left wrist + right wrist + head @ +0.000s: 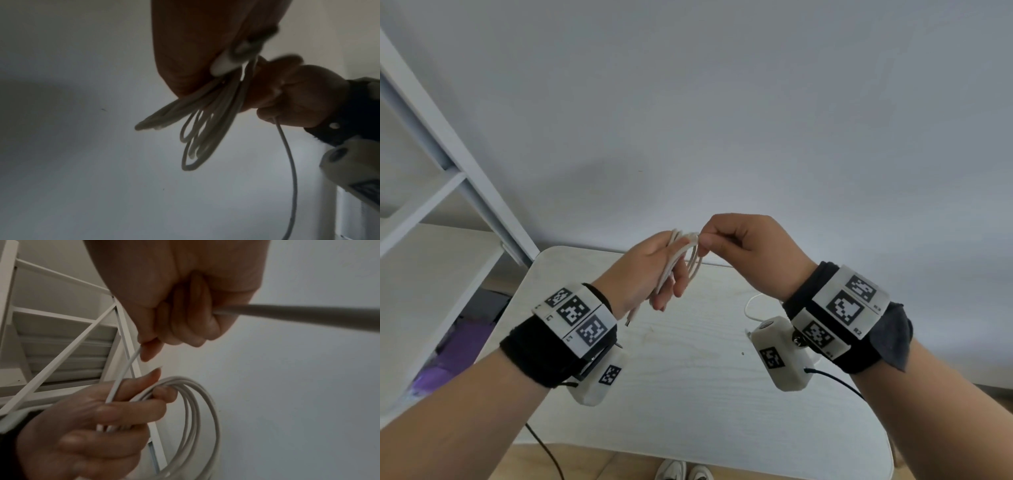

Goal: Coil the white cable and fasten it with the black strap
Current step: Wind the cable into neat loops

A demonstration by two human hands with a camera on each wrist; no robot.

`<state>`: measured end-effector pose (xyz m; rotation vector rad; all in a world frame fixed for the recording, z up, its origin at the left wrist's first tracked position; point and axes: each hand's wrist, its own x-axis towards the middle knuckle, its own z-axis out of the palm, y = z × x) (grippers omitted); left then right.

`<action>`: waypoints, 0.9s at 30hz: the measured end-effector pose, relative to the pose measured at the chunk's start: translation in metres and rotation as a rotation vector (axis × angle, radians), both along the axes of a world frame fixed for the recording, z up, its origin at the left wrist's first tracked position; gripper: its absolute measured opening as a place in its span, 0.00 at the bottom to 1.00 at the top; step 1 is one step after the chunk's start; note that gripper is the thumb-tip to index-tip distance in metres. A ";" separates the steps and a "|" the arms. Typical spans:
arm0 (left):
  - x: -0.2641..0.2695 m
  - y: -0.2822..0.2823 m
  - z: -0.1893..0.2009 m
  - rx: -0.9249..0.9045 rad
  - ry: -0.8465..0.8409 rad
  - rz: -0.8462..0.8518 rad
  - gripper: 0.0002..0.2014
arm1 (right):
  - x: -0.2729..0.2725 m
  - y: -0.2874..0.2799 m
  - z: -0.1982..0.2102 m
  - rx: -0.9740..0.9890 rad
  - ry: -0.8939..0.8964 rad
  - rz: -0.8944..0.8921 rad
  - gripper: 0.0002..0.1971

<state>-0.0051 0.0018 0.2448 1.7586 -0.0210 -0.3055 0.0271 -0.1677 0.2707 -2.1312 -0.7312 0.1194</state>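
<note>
The white cable point(690, 255) is gathered into several loops above the table, and my left hand point(671, 284) grips the bundle with curled fingers. One connector end point(631, 317) hangs below that hand. My right hand point(705, 240) pinches a strand at the top of the loops. In the right wrist view the strand point(123, 378) runs from my right hand point(185, 313) down into my left hand point(92, 426), beside the coil point(197, 410). From the left wrist view the loops point(197, 129) hang under my palm, and a loose tail point(287, 162) drops from my right hand point(298, 97). No black strap is visible.
A pale wooden table point(688, 394) lies below my hands, with a loose bend of the cable point(751, 305) on it by my right wrist. A white shelf frame point(448, 154) stands at the left. Shoes point(685, 471) show beneath the table's near edge.
</note>
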 end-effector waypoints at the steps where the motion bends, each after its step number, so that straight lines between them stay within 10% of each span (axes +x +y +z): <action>1: -0.001 -0.001 -0.002 -0.014 -0.010 -0.002 0.20 | 0.001 0.000 -0.001 -0.002 -0.005 -0.007 0.10; 27: -0.009 -0.001 0.005 -0.339 0.080 -0.128 0.19 | 0.023 -0.010 -0.022 0.012 0.115 -0.187 0.17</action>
